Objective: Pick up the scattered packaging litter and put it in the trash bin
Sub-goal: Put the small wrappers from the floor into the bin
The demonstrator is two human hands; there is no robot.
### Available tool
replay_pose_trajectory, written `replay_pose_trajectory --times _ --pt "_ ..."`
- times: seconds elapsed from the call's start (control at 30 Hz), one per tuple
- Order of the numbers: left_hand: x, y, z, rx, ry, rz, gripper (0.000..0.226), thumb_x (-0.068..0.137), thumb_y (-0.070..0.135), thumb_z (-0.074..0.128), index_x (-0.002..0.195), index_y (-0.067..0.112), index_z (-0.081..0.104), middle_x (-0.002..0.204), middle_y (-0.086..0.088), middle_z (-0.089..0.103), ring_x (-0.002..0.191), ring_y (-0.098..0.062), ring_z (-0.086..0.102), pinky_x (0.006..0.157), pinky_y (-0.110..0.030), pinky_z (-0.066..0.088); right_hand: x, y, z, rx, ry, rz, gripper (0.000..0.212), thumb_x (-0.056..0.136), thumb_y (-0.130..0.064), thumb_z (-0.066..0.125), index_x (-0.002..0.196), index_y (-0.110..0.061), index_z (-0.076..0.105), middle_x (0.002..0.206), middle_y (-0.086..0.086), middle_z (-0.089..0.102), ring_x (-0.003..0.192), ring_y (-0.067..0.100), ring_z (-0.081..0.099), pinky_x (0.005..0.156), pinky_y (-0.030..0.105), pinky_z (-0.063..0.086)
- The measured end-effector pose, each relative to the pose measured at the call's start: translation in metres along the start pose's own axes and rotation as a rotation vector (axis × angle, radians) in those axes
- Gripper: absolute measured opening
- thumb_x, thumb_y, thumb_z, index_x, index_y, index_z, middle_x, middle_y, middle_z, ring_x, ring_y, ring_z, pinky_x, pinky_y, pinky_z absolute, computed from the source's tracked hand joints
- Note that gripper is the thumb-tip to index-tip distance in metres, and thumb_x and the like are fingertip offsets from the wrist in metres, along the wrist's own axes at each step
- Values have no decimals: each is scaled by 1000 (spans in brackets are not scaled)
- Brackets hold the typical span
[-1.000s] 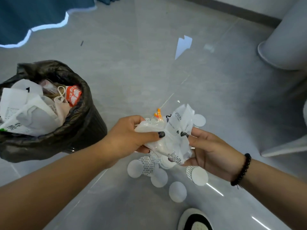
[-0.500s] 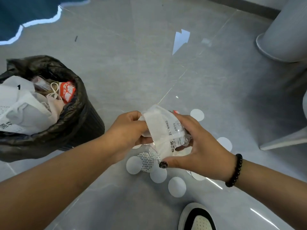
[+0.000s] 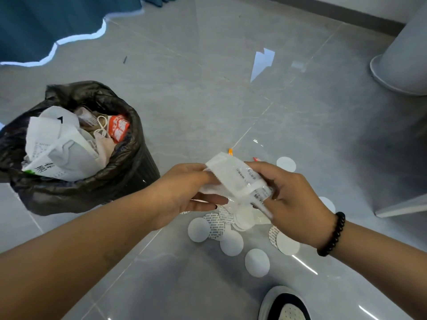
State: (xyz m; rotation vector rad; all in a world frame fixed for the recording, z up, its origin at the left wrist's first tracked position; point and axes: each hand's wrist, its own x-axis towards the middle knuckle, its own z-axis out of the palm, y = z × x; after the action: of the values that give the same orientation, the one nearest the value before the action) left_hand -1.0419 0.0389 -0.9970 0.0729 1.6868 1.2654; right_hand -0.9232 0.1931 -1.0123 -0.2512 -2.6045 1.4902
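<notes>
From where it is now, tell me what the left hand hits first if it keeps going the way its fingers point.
The left hand points toward the right hand. It already grips the white packet, so next it would likely meet the right hand's fingers.

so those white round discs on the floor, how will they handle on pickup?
The white discs look thin and lie flat on the glossy floor, so they are probably light and hard to get a fingertip under. Several overlap beneath the plastic wrapper, so they may lift in clumps or slide apart. Flat as they lie, rolling seems unlikely.
</notes>
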Motion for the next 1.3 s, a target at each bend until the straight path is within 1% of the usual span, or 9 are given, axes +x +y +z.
replay_pose_trajectory --times 0.13,0.3,0.47,0.53,0.6,0.73,0.97,1.17,1.3 --pt "-11 4 -12 -76 -125 53 24 81 26 69 103 20 73 107 -6 72 101 -22 69 82 -38 56 7 -12 -2 402 -22 197 11 88 -8 63 96 -11 68 89 10 72 67 25 71 57 31 54" --pt "-27 8 -18 -96 -163 169 11 66 27 80 74 34 77 85 5 75 83 -12 71 77 -37 59 9 -21 3 558 -65 293 16 89 -10 58 102 -9 67 82 13 72 54 32 67 49 30 53" --pt "-33 4 -29 -22 -89 185 22 65 23 75 86 30 75 97 -1 74 92 -23 71 69 -37 61 16 -28 13 534 -46 288 13 91 -7 56 93 -6 69 73 10 73 53 26 67 52 33 53" --pt "-33 3 -33 -49 0 166 18 80 9 69 91 23 71 100 -7 72 90 -25 71 64 -37 61 19 -33 19 452 -31 208 16 91 -4 56 94 -12 70 74 0 74 55 13 66 51 27 53" --pt "-34 3 -38 -84 69 159 18 85 4 64 96 18 67 97 -11 71 82 -26 72 56 -32 59 22 -35 24 404 -13 49 27 89 -8 62 111 -22 66 101 -3 70 71 6 65 58 24 54" --pt "-39 6 -47 -179 123 159 19 88 4 58 105 11 65 81 -11 74 62 -20 71 47 -21 54 26 -29 29 186 -59 -272 45 78 -23 71 122 -20 61 122 2 53 112 17 56 75 26 56" --pt "-52 11 -55 -258 131 77 20 92 10 54 109 11 63 78 -14 73 59 -17 70 48 -19 55 44 -25 38 -116 74 -521 37 77 -6 70 113 -15 65 109 3 64 101 14 60 86 23 48" --pt "-63 9 -78 347 262 378 31 77 44 67 106 35 68 104 7 70 95 -22 68 83 -41 58 51 -37 42 44 -58 -245 21 77 -24 69 97 -26 68 96 -10 64 88 4 60 73 13 46" --pt "-71 1 -83 656 175 452 23 82 33 69 105 33 69 92 10 71 83 -12 68 74 -40 58 55 -46 40 239 -149 -11 23 70 -18 80 91 -23 71 84 -2 74 78 19 70 73 36 57"
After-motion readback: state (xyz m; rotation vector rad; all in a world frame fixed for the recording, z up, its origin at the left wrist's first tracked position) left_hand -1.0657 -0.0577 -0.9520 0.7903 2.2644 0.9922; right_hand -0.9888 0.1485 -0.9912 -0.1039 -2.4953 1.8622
